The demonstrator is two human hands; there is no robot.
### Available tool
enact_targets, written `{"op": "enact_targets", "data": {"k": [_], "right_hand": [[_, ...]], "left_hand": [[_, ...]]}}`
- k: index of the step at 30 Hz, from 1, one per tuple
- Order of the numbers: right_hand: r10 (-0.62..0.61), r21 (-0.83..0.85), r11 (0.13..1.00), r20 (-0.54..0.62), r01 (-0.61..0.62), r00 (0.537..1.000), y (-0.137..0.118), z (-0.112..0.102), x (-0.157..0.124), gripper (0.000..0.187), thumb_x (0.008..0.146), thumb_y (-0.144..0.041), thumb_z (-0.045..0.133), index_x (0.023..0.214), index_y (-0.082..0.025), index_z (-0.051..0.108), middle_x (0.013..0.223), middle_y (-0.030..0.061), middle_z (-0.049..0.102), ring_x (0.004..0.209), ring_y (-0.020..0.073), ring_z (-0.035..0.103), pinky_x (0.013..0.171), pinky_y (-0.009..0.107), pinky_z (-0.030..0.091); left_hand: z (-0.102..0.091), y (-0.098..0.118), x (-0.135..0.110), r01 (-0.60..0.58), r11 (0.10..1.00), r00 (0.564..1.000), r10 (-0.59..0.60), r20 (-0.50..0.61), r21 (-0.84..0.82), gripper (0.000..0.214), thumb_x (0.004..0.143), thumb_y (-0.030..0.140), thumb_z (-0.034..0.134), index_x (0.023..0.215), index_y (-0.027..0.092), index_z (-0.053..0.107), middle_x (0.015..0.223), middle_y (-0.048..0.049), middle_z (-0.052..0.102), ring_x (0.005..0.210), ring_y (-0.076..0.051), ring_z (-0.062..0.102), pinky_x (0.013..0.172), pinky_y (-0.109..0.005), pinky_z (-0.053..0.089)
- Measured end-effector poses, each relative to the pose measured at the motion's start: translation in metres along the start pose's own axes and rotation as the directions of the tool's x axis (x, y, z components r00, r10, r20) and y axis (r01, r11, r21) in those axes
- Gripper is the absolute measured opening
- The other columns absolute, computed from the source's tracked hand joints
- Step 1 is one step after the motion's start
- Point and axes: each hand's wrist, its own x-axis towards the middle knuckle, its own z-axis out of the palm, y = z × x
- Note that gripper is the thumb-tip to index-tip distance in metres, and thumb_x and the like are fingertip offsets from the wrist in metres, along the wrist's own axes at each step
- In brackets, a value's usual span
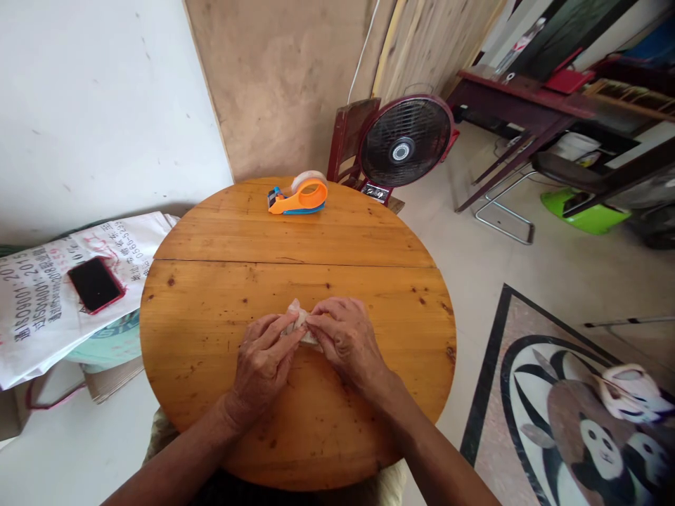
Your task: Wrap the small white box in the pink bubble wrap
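Note:
Between both hands, near the middle of the round wooden table (226, 232), is a small crumpled whitish wad (304, 334) that looks like thin plastic or paper. From the left, my left hand (266, 351) presses its fingers and thumb on the wad. On the other side my right hand (345, 341) pinches the wad between thumb and forefinger, its other fingers curled. Much of the wad is hidden under the fingers, so I cannot tell what is inside. Toward the far edge stands an orange and blue tape dispenser (299, 197) with a roll of clear tape, apart from both hands.
Left of the table, a phone (96, 284) lies on a printed white sack (31, 281). A round fan (403, 151) stands behind the table's far right edge, by a wooden chair (345, 137). A dark red desk (527, 98) and a green tub (585, 211) are farther right.

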Motion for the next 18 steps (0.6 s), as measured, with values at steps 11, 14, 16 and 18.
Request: {"op": "enact_targets", "data": {"k": [11,14,16,18], "right_hand": [[-0.149,-0.214,0.968,-0.076,0.13,0.986,-0.005,0.002,-0.018,0.016,0.091,-0.016,0.06,0.105,-0.021,0.065,0.11,0.007,0.07,0.117,0.0234,0.056,0.099,0.041,0.042],[-0.153,-0.197,0.972,-0.113,0.128,0.982,-0.005,0.005,-0.021,0.017,0.089,-0.015,0.06,0.105,-0.021,0.064,0.113,0.0087,0.07,0.118,0.0235,0.056,0.099,0.042,0.044],[-0.152,-0.176,0.976,-0.117,0.13,0.981,-0.005,0.004,-0.024,0.02,0.088,-0.016,0.061,0.107,-0.02,0.064,0.116,0.0105,0.068,0.12,0.0244,0.056,0.099,0.043,0.044],[-0.145,-0.165,0.978,-0.107,0.126,0.984,-0.004,0.002,-0.027,0.022,0.088,-0.017,0.062,0.11,-0.02,0.064,0.12,0.0117,0.067,0.122,0.0253,0.055,0.1,0.044,0.044]], "left_hand": [[0.0,0.002,0.001,0.028,0.999,0.999,-0.028,-0.023,-0.019,0.02,0.091,0.01,0.058,0.108,0.018,0.066,0.116,-0.0087,0.071,0.108,-0.023,0.06,0.095,-0.04,0.048],[-0.001,0.002,0.001,0.024,1.0,0.999,-0.024,-0.027,-0.013,0.022,0.092,0.011,0.057,0.111,0.018,0.065,0.116,-0.0087,0.071,0.108,-0.023,0.06,0.095,-0.04,0.049],[-0.001,0.002,0.001,0.022,1.0,0.999,-0.022,-0.024,-0.012,0.023,0.092,0.011,0.057,0.111,0.019,0.066,0.116,-0.0085,0.071,0.108,-0.022,0.061,0.096,-0.039,0.049],[-0.001,0.002,0.002,0.023,1.0,1.0,-0.023,-0.019,-0.012,0.023,0.091,0.011,0.057,0.111,0.019,0.066,0.116,-0.0085,0.071,0.108,-0.022,0.061,0.096,-0.039,0.049]]}}
